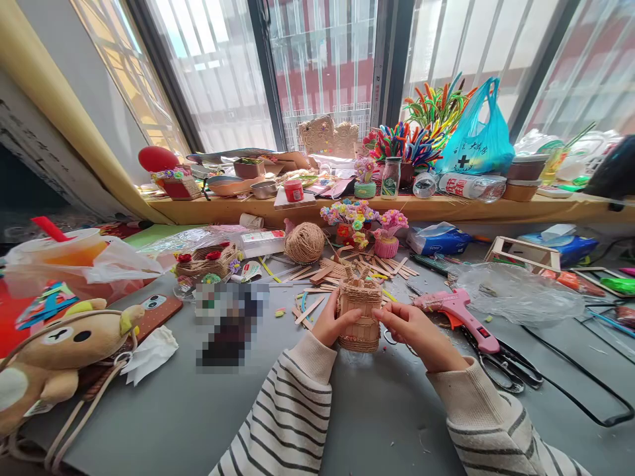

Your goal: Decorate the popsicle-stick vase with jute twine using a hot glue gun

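Observation:
A small craft basket (360, 325) of wooden sticks, wound with twine at its top and bottom, stands upright above the grey table. Two loops of twine rise from its rim. My left hand (333, 322) wraps around its left side, with the thumb across the front. At its right side, my right hand (411, 330) pinches thumb and forefinger together against the edge; whatever lies between those fingertips is too small to make out. Just right of that hand lies a pink glue gun (471, 317), with black-handled scissors (501, 367) beneath it.
Behind the basket are loose wooden sticks (330, 272), a ball of twine (304, 242) and pipe-cleaner flowers (389, 228). A plush bear (74, 350) and a phone (161, 309) lie left. Right are a clear plastic bag (516, 291) and a black wire frame (580, 390).

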Available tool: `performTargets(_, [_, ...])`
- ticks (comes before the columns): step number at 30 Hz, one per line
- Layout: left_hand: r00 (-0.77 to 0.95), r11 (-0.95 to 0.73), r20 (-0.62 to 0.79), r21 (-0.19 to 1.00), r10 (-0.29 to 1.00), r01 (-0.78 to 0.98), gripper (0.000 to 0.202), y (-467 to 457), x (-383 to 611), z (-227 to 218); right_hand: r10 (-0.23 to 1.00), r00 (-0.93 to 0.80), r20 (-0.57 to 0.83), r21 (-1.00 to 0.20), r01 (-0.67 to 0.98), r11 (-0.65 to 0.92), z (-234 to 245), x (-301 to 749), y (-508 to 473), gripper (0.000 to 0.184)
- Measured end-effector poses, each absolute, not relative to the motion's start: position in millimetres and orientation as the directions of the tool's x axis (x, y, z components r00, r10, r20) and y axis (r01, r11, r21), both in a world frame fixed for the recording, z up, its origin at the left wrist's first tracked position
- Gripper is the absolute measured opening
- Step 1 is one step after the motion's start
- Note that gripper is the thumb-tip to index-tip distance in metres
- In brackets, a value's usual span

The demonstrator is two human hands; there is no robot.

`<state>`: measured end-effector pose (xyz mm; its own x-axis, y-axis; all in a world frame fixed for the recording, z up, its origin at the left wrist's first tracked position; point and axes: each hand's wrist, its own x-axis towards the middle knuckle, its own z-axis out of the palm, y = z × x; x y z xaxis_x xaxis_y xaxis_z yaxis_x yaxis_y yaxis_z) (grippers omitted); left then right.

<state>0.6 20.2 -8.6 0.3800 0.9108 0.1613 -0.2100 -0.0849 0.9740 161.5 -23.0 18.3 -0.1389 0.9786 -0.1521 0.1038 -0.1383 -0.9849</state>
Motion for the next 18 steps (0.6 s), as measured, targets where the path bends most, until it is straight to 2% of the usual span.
performTargets(2, [0.377,-0.046,0.135,0.971,0.916,-0.235,0.063,22,1,-11,0.99,-0.088,-0.112,-0.991,0.085,-0.104,17,168,-22,0.04])
performTargets(4, [0.375,-0.004,0.106,0.965,0.921,-0.262,0.066,23,2,-14,0.998,0.037,-0.046,-0.998,0.048,-0.048,16,175,-20,0.039])
performTargets(6, [0.379,0.034,0.081,0.957,0.922,-0.288,0.074,24,3,-17,0.979,0.201,0.012,-1.0,0.004,0.012,15,180,-19,0.036])
performTargets(8, [0.381,0.057,0.064,0.953,0.923,-0.298,0.087,24,4,-19,0.953,0.296,0.065,-0.998,-0.001,0.069,16,180,-20,0.038])
performTargets(10, [0.382,0.067,0.052,0.954,0.923,-0.291,0.097,22,5,-20,0.953,0.264,0.146,-0.989,0.075,0.13,17,177,-21,0.044])
performTargets(14, [0.426,0.061,0.059,0.963,0.903,-0.262,0.106,20,4,-19,0.942,0.078,0.327,-0.903,0.32,0.287,15,168,-23,0.045])
performTargets(18, [0.438,0.014,0.104,0.966,0.893,-0.258,0.108,22,5,-21,0.897,0.063,0.437,-0.814,0.453,0.365,10,164,-21,0.04])
